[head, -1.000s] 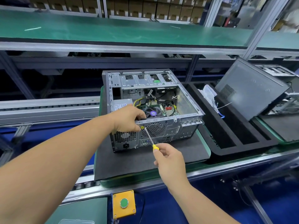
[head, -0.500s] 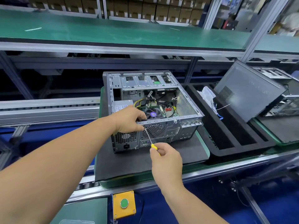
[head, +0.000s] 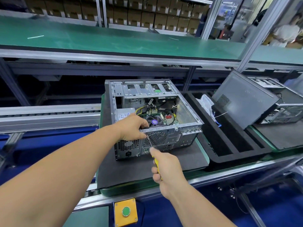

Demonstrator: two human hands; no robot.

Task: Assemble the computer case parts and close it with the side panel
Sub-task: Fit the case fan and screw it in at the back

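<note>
The right hand (head: pixel 165 167) curls tight around a yellow-handled screwdriver (head: pixel 151 149), its tip at the rear panel beside the fan grille (head: pixel 157 138). The left hand (head: pixel 133 126) grips the top rear edge of the open computer case (head: pixel 157 118), fingertips perhaps pinching a screw. The case lies on a dark foam mat (head: pixel 180 159).

Factory assembly line: roller conveyor (head: pixel 49 110), green-matted shelf (head: pixel 114 40), stacked cartons (head: pixel 147 15), open computer cases on foam pallets.
</note>
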